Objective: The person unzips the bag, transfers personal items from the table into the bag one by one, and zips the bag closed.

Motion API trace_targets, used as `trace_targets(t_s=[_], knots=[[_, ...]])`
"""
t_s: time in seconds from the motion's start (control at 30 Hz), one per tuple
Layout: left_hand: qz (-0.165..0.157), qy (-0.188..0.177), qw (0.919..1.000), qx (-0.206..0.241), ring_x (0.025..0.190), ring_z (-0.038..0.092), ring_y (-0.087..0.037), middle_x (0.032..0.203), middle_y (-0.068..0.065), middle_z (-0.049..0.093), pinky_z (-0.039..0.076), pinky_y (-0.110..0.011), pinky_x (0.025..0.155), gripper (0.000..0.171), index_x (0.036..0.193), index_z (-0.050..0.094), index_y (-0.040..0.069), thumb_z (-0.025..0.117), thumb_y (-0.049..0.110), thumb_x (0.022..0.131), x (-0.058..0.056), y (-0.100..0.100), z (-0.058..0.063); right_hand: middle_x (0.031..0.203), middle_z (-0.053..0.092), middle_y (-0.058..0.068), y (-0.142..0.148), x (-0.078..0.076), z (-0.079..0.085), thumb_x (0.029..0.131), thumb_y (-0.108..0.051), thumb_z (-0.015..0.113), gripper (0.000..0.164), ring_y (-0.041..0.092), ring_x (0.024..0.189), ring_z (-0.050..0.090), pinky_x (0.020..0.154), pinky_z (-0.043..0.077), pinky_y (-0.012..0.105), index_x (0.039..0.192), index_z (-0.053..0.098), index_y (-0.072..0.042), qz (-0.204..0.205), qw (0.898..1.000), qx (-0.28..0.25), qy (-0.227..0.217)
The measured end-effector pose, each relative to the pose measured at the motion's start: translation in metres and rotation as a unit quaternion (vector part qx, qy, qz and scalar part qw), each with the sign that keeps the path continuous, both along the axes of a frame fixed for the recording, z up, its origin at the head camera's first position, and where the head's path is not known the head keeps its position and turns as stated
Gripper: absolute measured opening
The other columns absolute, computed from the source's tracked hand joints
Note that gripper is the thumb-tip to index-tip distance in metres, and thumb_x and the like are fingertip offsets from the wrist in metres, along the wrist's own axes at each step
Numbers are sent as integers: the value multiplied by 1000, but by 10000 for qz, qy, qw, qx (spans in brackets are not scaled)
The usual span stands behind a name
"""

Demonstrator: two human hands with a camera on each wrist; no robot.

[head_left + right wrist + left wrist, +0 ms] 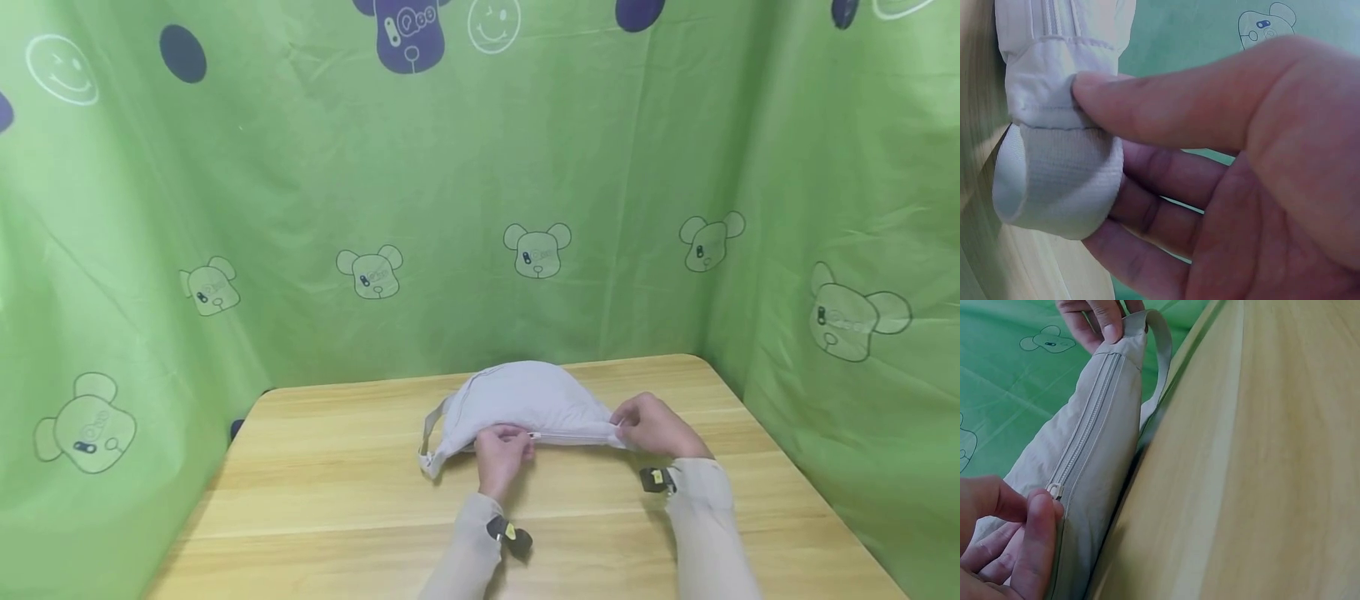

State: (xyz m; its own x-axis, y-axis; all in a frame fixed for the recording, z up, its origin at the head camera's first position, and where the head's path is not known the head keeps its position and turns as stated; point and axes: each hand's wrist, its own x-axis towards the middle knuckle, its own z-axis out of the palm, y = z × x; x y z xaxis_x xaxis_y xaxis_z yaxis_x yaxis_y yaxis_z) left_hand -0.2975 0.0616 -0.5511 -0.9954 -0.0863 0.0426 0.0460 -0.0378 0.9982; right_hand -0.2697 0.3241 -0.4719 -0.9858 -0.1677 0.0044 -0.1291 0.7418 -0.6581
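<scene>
A light grey crescent-shaped zip bag (525, 396) stands on the wooden table with its zipper edge facing me. My left hand (502, 454) pinches the zipper pull (1055, 490) between thumb and finger, partway along the zipper. Between the pull and the right end, the zipper teeth (1088, 425) are closed together in the left wrist view. At the bag's right end, my right hand (656, 425) pinches the fabric tab where the webbing strap (1072, 181) is sewn on, thumb on top. That strap loops back below the fingers. Part of the zipper lies hidden behind the left hand.
The wooden table (337, 500) has rounded back corners. Green curtains (450, 167) printed with bear heads hang behind it and on both sides. Another strap loop (429, 433) sticks out at the bag's left end. Small black devices (510, 537) are worn on both wrists.
</scene>
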Motion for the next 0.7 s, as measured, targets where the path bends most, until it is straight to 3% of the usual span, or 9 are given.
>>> trace_targets(t_s=[0.7], knots=[[-84,-138,9995,-269,51,67,-9,69,-14,76,63,-25,55,11,83,77,-3,71,-5,74,0,-6,4,95,76,17,-1,1,1,87,4,65,20,20,80,66,71,59,35,105,74,6,-34,10000,22,10]])
